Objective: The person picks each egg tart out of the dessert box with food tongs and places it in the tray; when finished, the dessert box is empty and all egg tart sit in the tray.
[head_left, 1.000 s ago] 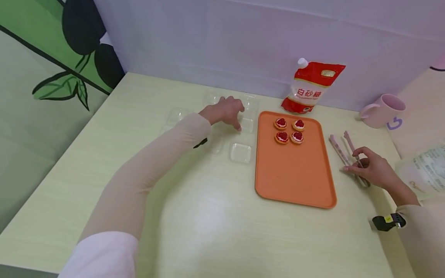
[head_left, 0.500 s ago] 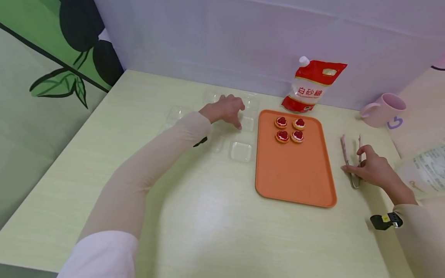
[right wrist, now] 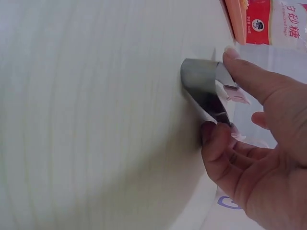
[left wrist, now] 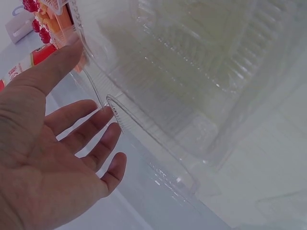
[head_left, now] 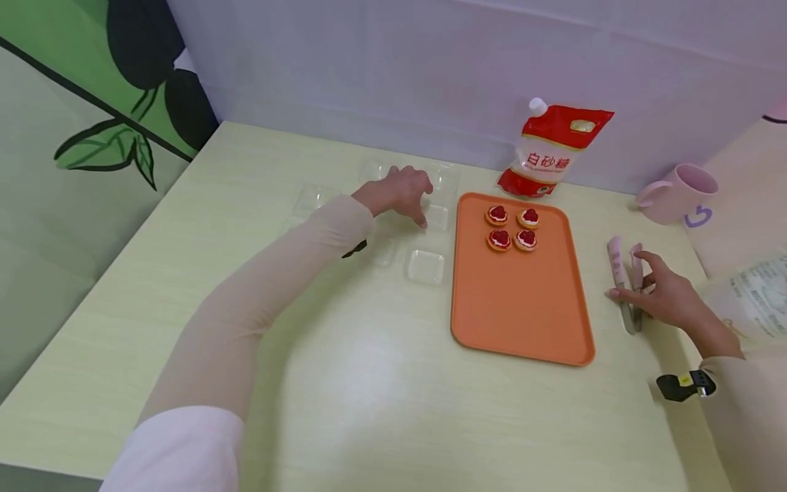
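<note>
My right hand holds a pair of small tongs right of the orange tray. In the right wrist view the tongs' bent metal end points toward the near side, with my thumb on one arm and curled fingers on the other. Their pink ends point away and stand apart. My left hand reaches over clear plastic containers left of the tray. In the left wrist view its relaxed fingertips touch a container's rim, the thumb spread apart along the same edge.
Several small berry tarts sit at the tray's far end. A red and white sugar pouch stands behind it against the wall cloth. A pink mug stands at the back right, near a pale printed bag.
My right hand has turned the tongs from a leftward slant to more upright and drawn their arms closer together. My left hand has stayed in place at the containers.
</note>
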